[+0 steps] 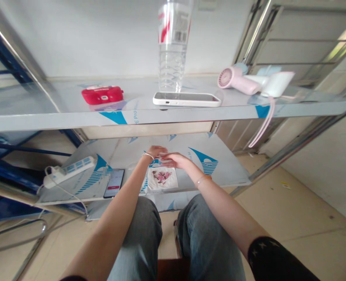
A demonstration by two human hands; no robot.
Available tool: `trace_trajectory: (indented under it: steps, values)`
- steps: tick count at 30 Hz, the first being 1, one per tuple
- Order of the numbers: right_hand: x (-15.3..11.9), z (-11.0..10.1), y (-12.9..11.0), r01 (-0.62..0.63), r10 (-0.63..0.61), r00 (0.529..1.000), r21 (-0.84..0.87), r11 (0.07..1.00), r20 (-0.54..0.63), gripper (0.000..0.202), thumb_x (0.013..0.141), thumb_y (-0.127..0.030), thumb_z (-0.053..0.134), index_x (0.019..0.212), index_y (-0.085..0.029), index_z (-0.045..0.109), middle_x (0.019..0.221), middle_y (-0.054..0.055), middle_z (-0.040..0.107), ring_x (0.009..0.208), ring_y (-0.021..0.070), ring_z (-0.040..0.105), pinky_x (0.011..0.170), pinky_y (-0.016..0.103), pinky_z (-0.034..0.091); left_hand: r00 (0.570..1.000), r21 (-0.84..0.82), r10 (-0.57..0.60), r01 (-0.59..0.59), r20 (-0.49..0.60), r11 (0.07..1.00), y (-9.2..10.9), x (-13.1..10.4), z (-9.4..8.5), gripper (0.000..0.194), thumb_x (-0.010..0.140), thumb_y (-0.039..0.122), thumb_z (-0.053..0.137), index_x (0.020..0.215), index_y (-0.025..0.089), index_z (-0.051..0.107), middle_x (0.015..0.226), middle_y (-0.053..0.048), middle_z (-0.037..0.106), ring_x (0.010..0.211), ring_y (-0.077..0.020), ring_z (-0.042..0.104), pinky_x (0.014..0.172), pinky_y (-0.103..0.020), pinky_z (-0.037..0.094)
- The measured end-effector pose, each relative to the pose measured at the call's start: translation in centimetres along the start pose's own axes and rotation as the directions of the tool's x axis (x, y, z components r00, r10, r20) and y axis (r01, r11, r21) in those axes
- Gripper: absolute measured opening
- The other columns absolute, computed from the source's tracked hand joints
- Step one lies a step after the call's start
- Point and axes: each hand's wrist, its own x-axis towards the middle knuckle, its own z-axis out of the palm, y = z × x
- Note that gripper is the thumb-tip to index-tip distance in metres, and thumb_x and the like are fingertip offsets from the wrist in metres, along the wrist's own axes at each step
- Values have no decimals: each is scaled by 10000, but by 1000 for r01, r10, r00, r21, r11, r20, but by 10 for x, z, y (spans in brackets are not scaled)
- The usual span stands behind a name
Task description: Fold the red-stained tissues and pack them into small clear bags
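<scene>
Both hands are over the lower shelf, just behind a white square packet (162,178) with a dark red patterned picture. My left hand (157,151), a light bracelet at its wrist, reaches in from the left with its fingers bent toward the other hand. From the right comes my right hand (173,158), its fingers stretched out and somewhat apart. The fingertips meet or overlap; a small pale, see-through thing may be between them, too blurred to make out. A dark phone (114,183) with a lit screen lies left of my left forearm.
A white power strip (70,171) with cables is at the lower shelf's left. The upper shelf (143,117) holds a red case (102,95), a white-cased phone (187,99), a clear bottle (173,50), a pink fan (238,80) and a white object (278,84).
</scene>
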Motion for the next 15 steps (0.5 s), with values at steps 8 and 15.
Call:
trace_trajectory:
  steps: [8,15]
  values:
    - [-8,-20,8,-64,85,975,-104,993,208,162,768,-272,663,829,-126,695,812,79,710,593,129,639,550,216,505,989,-70,103,-111,-110,991,-6,-6,-7,341,704,402,657,904,126,656,959,-114,696,805,-187,663,614,-221,472]
    - [-1,-23,10,73,-83,995,-145,987,-60,192,786,-302,643,860,-129,680,779,67,703,513,68,571,474,156,412,999,135,-24,19,34,991,-13,-14,-6,398,679,505,679,785,124,631,821,-89,709,671,-168,658,549,-220,439]
